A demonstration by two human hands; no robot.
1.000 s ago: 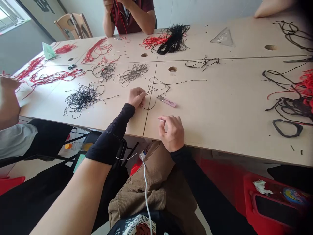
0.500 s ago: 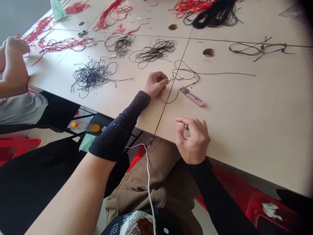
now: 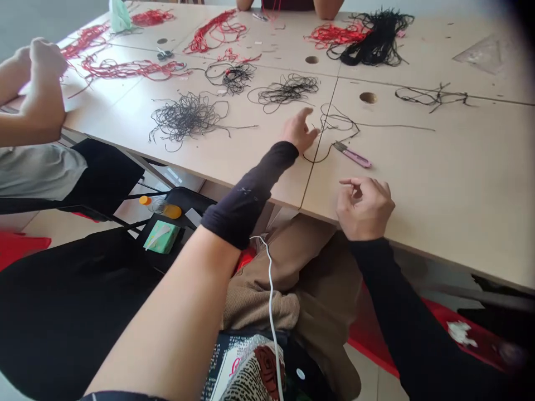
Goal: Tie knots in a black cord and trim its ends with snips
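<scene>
- Two pale panels meet at a seam to form the table point(image 3: 430, 223), which I watch from the head camera; round holes point(image 3: 368, 97) pierce its top.
- Several loose heaps cover it: black cord tangles point(image 3: 186, 118) and red cord strands point(image 3: 129, 69). They seem spread apart to keep the colours and bundles from snagging one another.
- Two hands point(image 3: 44, 83) of a co-worker hover at the left, and a second co-worker's forearms point(image 3: 330, 4) rest at the far edge.
- My left forearm, in a dark sleeve point(image 3: 246, 197), reaches out over the table, and the left hand point(image 3: 298, 131) stands open with its fingers spread, holding nothing visible, right at the cord loop; I cannot tell whether it touches.
- A thin black cord loop point(image 3: 334, 122) lies across the seam, just beside the left hand, with one long end point(image 3: 397, 126) running off to the right.
- Pink-handled thread snips point(image 3: 353, 156) lie just beside that loop, apparently kept there for easy reach.
- My right hand point(image 3: 363, 209) rests near the table edge, half curled, with thumb and forefinger close together; I cannot tell whether it holds anything.
</scene>
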